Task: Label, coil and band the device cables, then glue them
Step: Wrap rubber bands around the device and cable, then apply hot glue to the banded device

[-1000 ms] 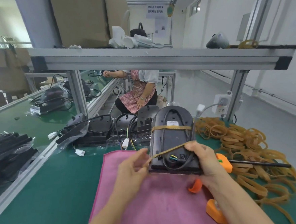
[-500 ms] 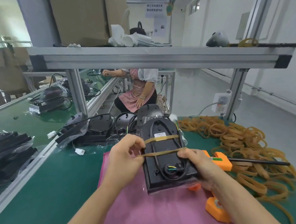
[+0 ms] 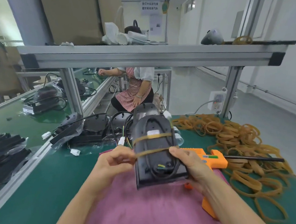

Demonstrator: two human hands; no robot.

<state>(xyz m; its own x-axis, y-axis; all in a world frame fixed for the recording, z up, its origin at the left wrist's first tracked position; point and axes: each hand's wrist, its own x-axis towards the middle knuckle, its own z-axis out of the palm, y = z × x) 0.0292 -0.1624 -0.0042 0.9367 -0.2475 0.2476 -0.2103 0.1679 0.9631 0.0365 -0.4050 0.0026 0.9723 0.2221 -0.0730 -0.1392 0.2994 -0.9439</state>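
Black device (image 3: 154, 151) held tilted above pink cloth (image 3: 147, 206), cable coiled on its back. Left hand (image 3: 115, 162) pinches the lower rubber band (image 3: 152, 152) — right hand (image 3: 191, 164) grips the device's side. Orange glue gun (image 3: 215, 159) just behind; loose bands (image 3: 236, 137) heaped right.
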